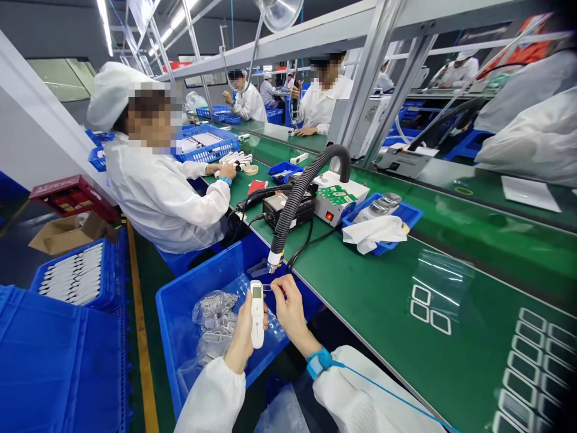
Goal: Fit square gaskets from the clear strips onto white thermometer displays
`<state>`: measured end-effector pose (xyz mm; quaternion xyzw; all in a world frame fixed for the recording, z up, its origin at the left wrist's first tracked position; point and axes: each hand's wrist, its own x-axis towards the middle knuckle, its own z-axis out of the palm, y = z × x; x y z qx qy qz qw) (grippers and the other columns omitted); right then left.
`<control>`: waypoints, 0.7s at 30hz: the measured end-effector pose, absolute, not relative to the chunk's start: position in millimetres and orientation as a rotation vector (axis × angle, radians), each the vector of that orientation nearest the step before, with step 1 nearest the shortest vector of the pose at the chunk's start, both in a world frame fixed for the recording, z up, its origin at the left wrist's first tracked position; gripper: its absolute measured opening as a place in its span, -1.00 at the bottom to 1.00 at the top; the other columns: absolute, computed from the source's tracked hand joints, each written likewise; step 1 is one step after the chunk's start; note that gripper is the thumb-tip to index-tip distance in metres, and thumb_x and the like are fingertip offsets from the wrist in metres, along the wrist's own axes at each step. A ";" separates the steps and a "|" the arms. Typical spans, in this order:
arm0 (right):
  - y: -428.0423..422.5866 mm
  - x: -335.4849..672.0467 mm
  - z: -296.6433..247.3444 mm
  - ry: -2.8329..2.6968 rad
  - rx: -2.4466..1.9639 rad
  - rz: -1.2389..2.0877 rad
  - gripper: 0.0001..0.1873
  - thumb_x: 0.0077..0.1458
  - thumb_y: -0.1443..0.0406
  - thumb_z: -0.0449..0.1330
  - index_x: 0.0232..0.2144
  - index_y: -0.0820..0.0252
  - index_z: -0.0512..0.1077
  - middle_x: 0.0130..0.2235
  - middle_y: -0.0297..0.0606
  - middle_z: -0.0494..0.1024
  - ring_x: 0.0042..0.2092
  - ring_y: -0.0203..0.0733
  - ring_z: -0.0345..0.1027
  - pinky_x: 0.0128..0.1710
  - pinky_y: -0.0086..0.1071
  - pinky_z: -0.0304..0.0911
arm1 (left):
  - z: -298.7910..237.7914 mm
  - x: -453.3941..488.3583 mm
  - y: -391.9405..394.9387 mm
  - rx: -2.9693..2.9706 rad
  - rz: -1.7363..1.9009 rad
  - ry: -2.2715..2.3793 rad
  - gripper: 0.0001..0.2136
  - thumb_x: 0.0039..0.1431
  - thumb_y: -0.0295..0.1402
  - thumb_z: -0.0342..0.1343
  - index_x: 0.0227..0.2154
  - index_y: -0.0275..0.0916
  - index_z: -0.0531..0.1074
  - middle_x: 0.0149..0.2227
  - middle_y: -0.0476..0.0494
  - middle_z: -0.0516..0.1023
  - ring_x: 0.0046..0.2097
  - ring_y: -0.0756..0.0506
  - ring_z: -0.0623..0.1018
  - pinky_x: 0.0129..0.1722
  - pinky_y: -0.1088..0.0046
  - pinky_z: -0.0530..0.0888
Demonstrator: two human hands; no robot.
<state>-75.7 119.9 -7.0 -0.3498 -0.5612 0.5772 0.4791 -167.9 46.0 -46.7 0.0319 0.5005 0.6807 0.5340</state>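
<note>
My left hand (242, 337) is wrapped round a white handheld thermometer-like device (256, 319) with a small grey screen near its top. The device stands upright, screen facing me. Beside its top end, my right hand (289, 305) pinches a small, clear, rectangular display cover (266, 288) between thumb and fingertips. Whether the cover touches the device I cannot tell. Just above both hands hangs the metal nozzle (273, 262) of a black flexible hose (293, 204). A blue wrist strap (319, 362) with a cord is on my right wrist.
Below my hands is a blue bin (169, 319) with bagged clear parts (216, 325). White-framed covers (525, 355) lie on the green bench (374, 307) at right. A blue tray (408, 216) holds a white cloth. A co-worker (157, 192) sits at left, handling white parts.
</note>
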 end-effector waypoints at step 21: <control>60.9 113.6 33.7 -0.980 -1.261 1.395 -0.63 -0.05 0.03 0.38 -0.53 0.20 0.46 -0.50 -0.40 0.20 -0.55 -0.42 -0.18 -0.62 -0.43 -0.26 | -3.0 -49.0 10.4 0.164 1.315 1.096 -0.43 0.02 0.18 0.19 -0.26 -0.32 0.44 -0.48 -0.08 0.48 -0.63 0.05 0.35 -0.66 0.55 0.22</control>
